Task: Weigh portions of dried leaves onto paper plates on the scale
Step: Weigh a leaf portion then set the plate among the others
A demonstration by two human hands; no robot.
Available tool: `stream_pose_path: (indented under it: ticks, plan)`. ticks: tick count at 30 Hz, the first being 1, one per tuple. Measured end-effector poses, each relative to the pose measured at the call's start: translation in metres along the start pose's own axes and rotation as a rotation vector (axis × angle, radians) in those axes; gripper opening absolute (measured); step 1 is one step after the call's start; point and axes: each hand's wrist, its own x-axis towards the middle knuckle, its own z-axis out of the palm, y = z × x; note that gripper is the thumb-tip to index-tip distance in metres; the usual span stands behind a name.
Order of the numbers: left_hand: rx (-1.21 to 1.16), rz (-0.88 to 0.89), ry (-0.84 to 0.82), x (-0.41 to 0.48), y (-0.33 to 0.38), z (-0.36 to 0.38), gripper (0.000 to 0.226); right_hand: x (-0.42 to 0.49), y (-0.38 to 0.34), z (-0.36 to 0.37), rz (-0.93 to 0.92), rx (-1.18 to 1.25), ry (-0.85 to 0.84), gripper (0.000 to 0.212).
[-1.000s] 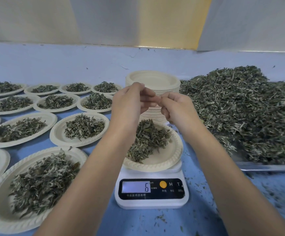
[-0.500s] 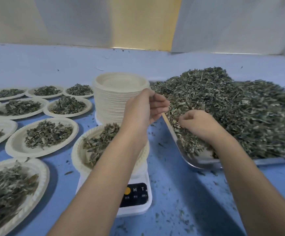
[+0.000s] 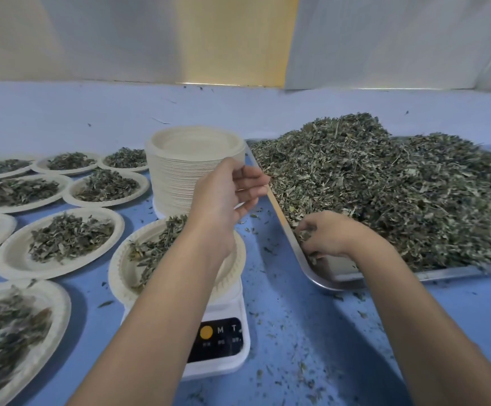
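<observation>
From the head camera, the dried leaves (image 3: 399,186) lie in a broad heap on a metal tray (image 3: 335,273) at the right of the blue table top (image 3: 282,303). They are grey-green, crumpled and broken into small flakes, with thin pale stalks mixed through. The heap is highest toward the back and thins out at the tray's near left corner, where bare metal shows.

The right hand (image 3: 326,235) is down in that corner, knuckles up, its fingers curled into the loose leaves and closed round a small tuft of them.

The left hand (image 3: 226,200) hangs in the air over the scale (image 3: 223,341), its fingers loosely bent and pointing toward the tray. It holds nothing.

On the scale sits a paper plate (image 3: 118,273), cream with a crimped rim, carrying a small portion (image 3: 156,247) of the same leaves, partly hidden by the left forearm. The forearm also covers the scale's readout; an orange button and the letters M and T show on its dark panel.

Just behind the scale stands a tall stack of paper plates (image 3: 179,177), close to the tray's left edge. Further left, filled plates (image 3: 9,257) lie in rows, each with its own mound of leaves. Leaf crumbs (image 3: 297,364) speckle the table between scale and tray.
</observation>
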Motion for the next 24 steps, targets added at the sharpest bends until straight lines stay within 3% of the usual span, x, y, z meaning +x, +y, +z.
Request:
stream_pose_path:
  ticks: [3,7,11,16,21,24]
  plan:
    - [-0.002,0.012,0.004,-0.001,0.003,-0.005,0.031,-0.002,-0.003,0.002,-0.022,-0.126,0.096,0.035]
    - [-0.008,0.032,0.001,-0.001,0.008,-0.016,0.031,-0.002,-0.005,0.005,-0.013,-0.117,0.181,0.016]
    - [-0.013,0.051,0.021,0.0,0.013,-0.028,0.03,-0.003,-0.011,0.001,-0.019,-0.151,0.396,0.005]
    - [-0.059,0.078,0.106,0.002,0.018,-0.046,0.031,-0.01,-0.033,-0.008,-0.141,0.098,0.548,0.008]
    - [-0.222,0.102,0.14,0.003,0.027,-0.062,0.034,-0.02,-0.073,-0.004,-0.288,0.506,0.399,0.011]
    - [-0.268,0.137,0.138,0.0,0.034,-0.073,0.034,-0.025,-0.097,0.0,-0.349,0.593,0.3,0.017]
